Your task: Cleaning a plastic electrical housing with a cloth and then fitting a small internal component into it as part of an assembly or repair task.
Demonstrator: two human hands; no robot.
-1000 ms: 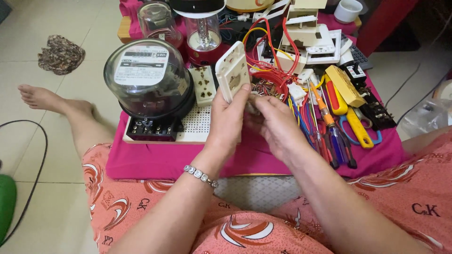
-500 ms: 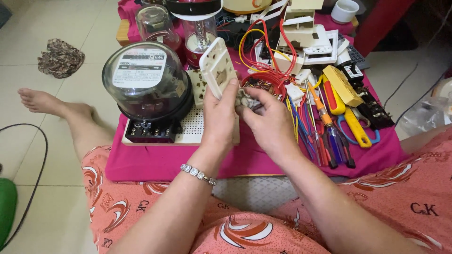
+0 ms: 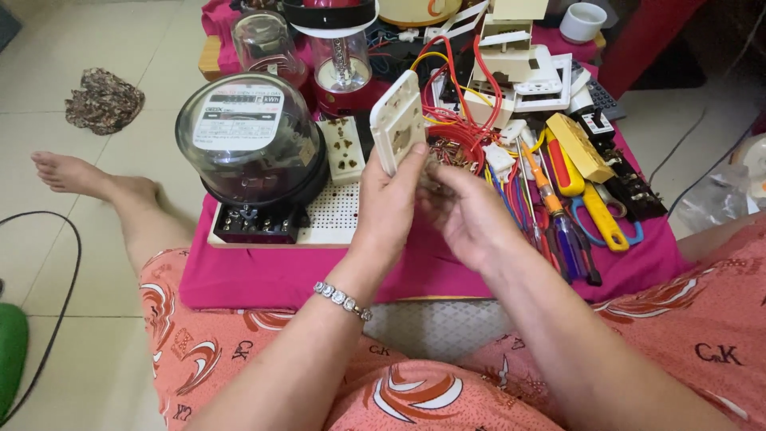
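My left hand (image 3: 391, 209) holds a cream socket plate (image 3: 396, 120) upright by its lower edge, over a low table with a magenta cloth (image 3: 263, 275). My right hand (image 3: 471, 211) reaches in behind the plate, fingers curled against its back where red and yellow wires (image 3: 455, 88) run. What the right fingertips pinch is hidden. A silver bracelet (image 3: 341, 299) circles my left wrist.
A round glass-domed electric meter (image 3: 247, 140) sits on a white perforated board (image 3: 339, 215) at left. Screwdrivers and yellow-handled pliers (image 3: 594, 211) lie at right. Cream switch frames (image 3: 519, 68), a red lantern (image 3: 339, 48) and a glass jar (image 3: 263, 40) stand behind. My bare foot (image 3: 68, 172) rests on the tiled floor.
The plate has stayed in my left hand and tilted slightly. My right hand has shifted closer behind it, fingers working at its back.
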